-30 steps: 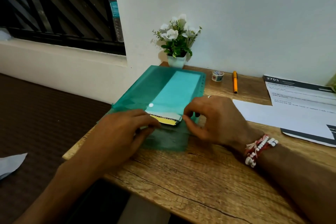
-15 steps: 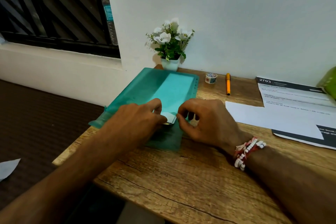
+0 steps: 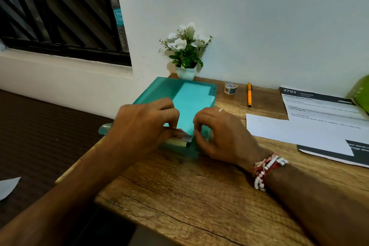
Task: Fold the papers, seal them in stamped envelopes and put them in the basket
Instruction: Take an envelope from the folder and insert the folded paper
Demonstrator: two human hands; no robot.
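Observation:
A translucent green folder [image 3: 159, 90] lies on the wooden desk [image 3: 199, 195], with a lighter sheet [image 3: 192, 104] showing through it. At its near end a white edge [image 3: 186, 136] and a yellow edge [image 3: 175, 143] stick out. My left hand [image 3: 143, 126] pinches the white edge from the left. My right hand [image 3: 223, 136] grips the folder's near edge beside it, thumb at the white corner. A blank white paper [image 3: 289, 132] lies on a printed sheet [image 3: 319, 104] at the right. A green object [image 3: 361, 94] is cut off by the right border.
A small pot of white flowers [image 3: 185, 52] stands against the wall behind the folder. A tape roll [image 3: 230, 88] and an orange pen [image 3: 249, 95] lie at the back. The desk's left edge runs just beside the folder. A paper scrap [image 3: 8, 185] lies on the floor.
My left hand has slid right over the protruding white and yellow edges, covering most of them. The two hands have come closer together at the folder's near end.

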